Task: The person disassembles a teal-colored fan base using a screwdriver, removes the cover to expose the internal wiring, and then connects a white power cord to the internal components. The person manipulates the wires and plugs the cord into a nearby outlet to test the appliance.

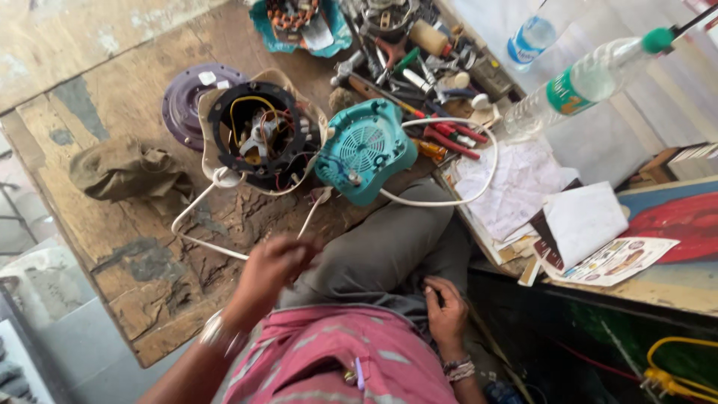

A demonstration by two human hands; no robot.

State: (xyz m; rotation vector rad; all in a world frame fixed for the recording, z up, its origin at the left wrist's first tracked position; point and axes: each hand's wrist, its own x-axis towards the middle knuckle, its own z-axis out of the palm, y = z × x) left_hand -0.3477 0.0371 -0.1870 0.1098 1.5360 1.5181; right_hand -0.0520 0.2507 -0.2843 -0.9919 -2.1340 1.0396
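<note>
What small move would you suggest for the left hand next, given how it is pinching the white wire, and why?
Probably draw the left hand slightly back to take up slack. Its fingers appear pinched on a thin white wire that runs up toward the teal housing and the opened motor. The right hand rests by the knee, apparently empty, though motion blur hides the exact grip.

On the table (pixel 112 224), the opened motor housing (pixel 258 135) lies just left of the fan casing (pixel 363 150), touching it. A disc cover (pixel 187 93) sits behind-left of the housing, a crumpled cloth (pixel 127 172) farther left. Hand tools (pixel 434 112) lie right of the casing, papers (pixel 516 183) beyond them.
</note>
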